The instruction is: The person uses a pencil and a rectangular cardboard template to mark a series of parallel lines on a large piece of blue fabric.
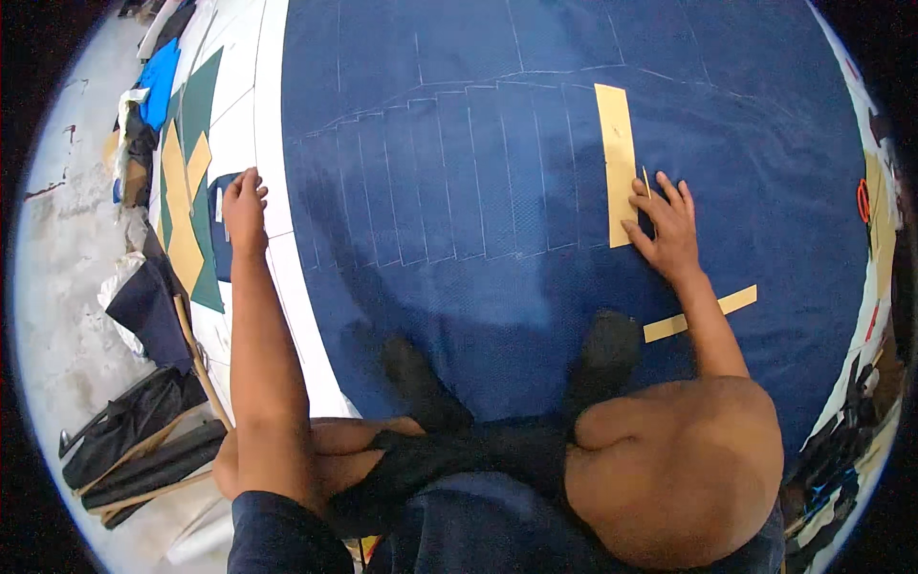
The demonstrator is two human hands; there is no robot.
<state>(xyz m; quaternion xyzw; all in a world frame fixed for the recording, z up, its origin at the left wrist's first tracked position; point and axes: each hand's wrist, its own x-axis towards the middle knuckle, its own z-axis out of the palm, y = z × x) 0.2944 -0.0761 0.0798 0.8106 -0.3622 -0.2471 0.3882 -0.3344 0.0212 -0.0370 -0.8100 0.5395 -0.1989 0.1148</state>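
Observation:
Dark blue fabric [459,316] marked with white chalk lines spreads before me. My right hand [666,225] rests on it, thumb and a fingertip at the right edge of an upright tan pattern strip [616,163]. A thin yellow pencil-like stick [646,183] pokes up between its fingers. Off the fabric's left edge, my left hand [246,209] is closed above a small dark blue piece [223,258] on the white surface. What its curled fingers hold, if anything, is hidden. A shorter tan strip [669,328] lies slanted, partly under my right forearm.
Tan pattern pieces [180,210] and green ones [203,105] lie at the left. A wooden stick [196,349] and dark cloth [148,306] are nearer me. Red-handled scissors [863,199] lie at the far right edge. My knees and feet are on the fabric.

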